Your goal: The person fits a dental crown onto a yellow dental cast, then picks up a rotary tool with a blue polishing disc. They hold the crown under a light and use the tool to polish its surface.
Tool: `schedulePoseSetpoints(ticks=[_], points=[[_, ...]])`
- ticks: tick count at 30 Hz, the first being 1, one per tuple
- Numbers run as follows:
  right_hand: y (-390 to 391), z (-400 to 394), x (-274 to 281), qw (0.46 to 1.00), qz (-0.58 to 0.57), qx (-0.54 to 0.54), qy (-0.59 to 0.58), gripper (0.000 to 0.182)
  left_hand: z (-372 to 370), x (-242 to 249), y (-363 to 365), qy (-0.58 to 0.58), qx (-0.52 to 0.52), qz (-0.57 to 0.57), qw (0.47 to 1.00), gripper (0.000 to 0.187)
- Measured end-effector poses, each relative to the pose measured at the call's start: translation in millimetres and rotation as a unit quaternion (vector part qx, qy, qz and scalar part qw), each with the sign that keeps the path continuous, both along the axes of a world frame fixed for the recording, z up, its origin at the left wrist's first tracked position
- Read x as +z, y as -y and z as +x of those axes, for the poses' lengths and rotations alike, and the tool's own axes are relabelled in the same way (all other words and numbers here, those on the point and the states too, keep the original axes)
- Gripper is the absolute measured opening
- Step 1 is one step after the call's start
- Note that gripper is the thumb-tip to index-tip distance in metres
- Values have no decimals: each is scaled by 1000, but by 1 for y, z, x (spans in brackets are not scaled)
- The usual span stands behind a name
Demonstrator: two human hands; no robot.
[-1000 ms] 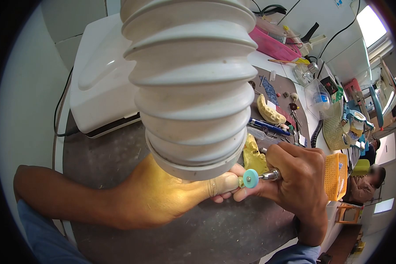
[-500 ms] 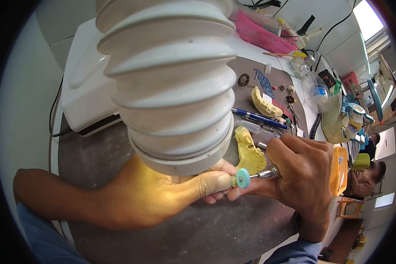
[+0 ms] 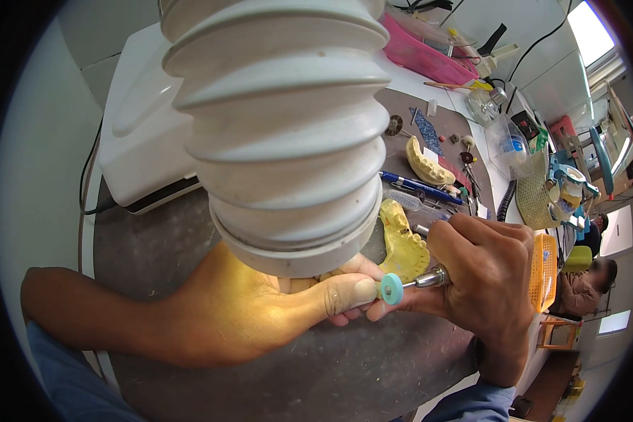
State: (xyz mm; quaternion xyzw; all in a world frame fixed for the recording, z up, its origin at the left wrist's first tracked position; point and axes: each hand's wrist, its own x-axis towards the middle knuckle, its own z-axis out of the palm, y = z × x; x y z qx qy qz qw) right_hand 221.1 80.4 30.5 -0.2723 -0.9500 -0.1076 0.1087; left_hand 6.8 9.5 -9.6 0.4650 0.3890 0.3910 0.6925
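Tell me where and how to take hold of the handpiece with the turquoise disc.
I'd grip the handpiece by its metal body, behind the thin shank, coming from the right, as the right hand does. The body looks thicker than the shank, likely giving a firmer hold; the turquoise disc sits at the left tip, close to the left hand, so avoid that end.

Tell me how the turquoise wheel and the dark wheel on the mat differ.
The turquoise wheel is bright blue-green; the dark wheel is brownish. The turquoise wheel is mounted on the handpiece in the right hand; the dark wheel lies loose on the mat. Both are round.
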Motion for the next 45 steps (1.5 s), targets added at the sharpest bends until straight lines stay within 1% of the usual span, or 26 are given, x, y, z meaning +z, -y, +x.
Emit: schedulePoseSetpoints(ticks=[9, 13, 15, 19, 21, 22, 24, 28, 31, 33, 34, 35, 36, 37, 38, 39, 40, 42, 43, 45], points=[[0, 1, 1, 1000, 5, -2, 7, 70, -1, 4, -1, -20, -11, -27, 999, 23], [0, 1, 1, 1000, 14, 0, 14, 70, -3, 4, -2, -39, -24, -9, 999, 24], [0, 1, 0, 1000, 10, -7, 9, 70, -2, 3, -1, -24, -15, -24, 999, 23], [-4, 2, 4, 1000, -1, -12, -16, 71, -1, 0, -1, 1, -7, -12, 1000, 23], [-5, 1, 7, 1000, -2, -12, -25, 72, -1, -2, -1, 46, 19, -58, 997, 22], [-6, -1, 8, 999, -5, -15, -34, 72, 0, -5, -1, 46, 24, -55, 997, 22], [-9, -3, 6, 999, -18, -3, -38, 72, 4, -10, 0, 95, 77, -9, 992, 8], [-9, -11, 4, 997, -59, -1, -50, 70, 0, -12, 0, 88, 94, 5, 992, 4], [-11, -11, 6, 997, -58, -17, -46, 70, -2, -15, -2, 106, 98, 17, 989, 5], [-12, -11, 6, 997, -50, -15, -51, 70, -5, -23, -6, 85, 80, 110, 987, 12], [-13, -11, 6, 997, -43, -12, -56, 70, -5, -26, -6, 85, 79, 112, 987, 12], [-14, -12, 7, 997, -42, -12, -56, 70, -4, -29, -5, 54, 101, 139, 984, 16], [-15, -12, 8, 998, -50, -10, -41, 69, -4, -29, -5, 22, 123, 165, 978, 21], [-16, -13, 9, 998, -57, -8, -27, 69, -4, -27, -4, 21, 123, 167, 978, 21], [-17, -13, 8, 998, -56, -7, -27, 69, -5, -22, -1, 58, 115, 63, 990, 30], [-18, -14, 5, 998, -61, -5, -31, 68, -5, -19, 0, 93, 106, -42, 989, 38], [-19, -14, 4, 997, -66, -3, -34, 67, -6, -22, 1, 94, 108, -40, 989, 38], [-20, -16, 5, 997, -65, 2, -35, 66, -8, -27, 1, 86, 122, -50, 988, 52], [-21, -16, 5, 997, -66, 5, -36, 66, -7, -27, 0, 86, 125, -49, 987, 52], [-21, -17, 4, 997, -68, 7, -33, 66, -3, -24, -3, 212, 106, -13, 971, 19]])
